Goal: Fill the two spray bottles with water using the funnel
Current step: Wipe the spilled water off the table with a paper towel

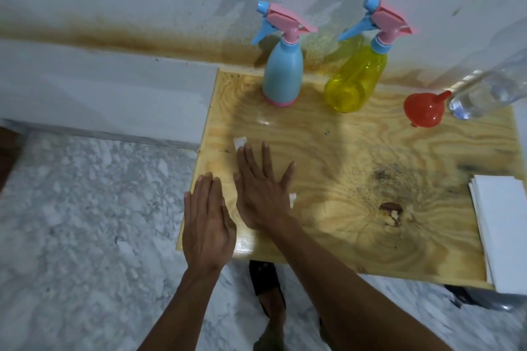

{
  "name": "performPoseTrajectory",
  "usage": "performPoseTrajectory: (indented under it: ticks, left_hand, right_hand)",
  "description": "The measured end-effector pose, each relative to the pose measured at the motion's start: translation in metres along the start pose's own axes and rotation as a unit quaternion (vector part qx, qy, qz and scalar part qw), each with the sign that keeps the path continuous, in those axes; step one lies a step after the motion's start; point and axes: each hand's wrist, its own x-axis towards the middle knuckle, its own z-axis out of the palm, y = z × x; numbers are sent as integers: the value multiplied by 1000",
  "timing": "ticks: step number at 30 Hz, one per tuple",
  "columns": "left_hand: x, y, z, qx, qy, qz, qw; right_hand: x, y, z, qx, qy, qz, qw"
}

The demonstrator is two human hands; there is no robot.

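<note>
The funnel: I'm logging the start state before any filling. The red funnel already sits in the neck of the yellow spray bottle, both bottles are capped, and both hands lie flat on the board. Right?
Not quite. The head view shows the red funnel lying on the board, right of the yellow spray bottle, not in its neck. The rest holds: the yellow bottle and the blue spray bottle are capped, and the left hand and right hand lie flat.

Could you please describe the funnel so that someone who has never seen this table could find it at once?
Look at the wooden table against the white wall. Along its far edge, right of the yellow spray bottle and touching the clear water bottle, lies the funnel. It is the only red thing there, lying on its side.
</note>
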Motion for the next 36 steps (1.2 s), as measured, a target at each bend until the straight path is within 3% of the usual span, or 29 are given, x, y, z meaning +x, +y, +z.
performPoseTrajectory:
  ticks: [9, 17, 26, 31, 36]
  left_hand:
    - [2, 4, -3, 5, 6, -5, 1000]
    - [3, 5, -1, 2, 33, 6, 999]
    - [-1, 5, 5, 8, 66, 32, 997]
    - [-4, 5, 5, 6, 63, 33, 997]
    - [-3, 6, 3, 3, 51, 28, 998]
  right_hand:
    - [-39, 37, 2, -88, 33, -15, 996]
    - [-62, 118, -29, -70, 49, 93, 992]
    - [-130, 231, -66, -83, 48, 252, 963]
    - [-171, 235, -61, -31, 66, 316, 946]
    - [-168, 196, -38, 31, 98, 360, 927]
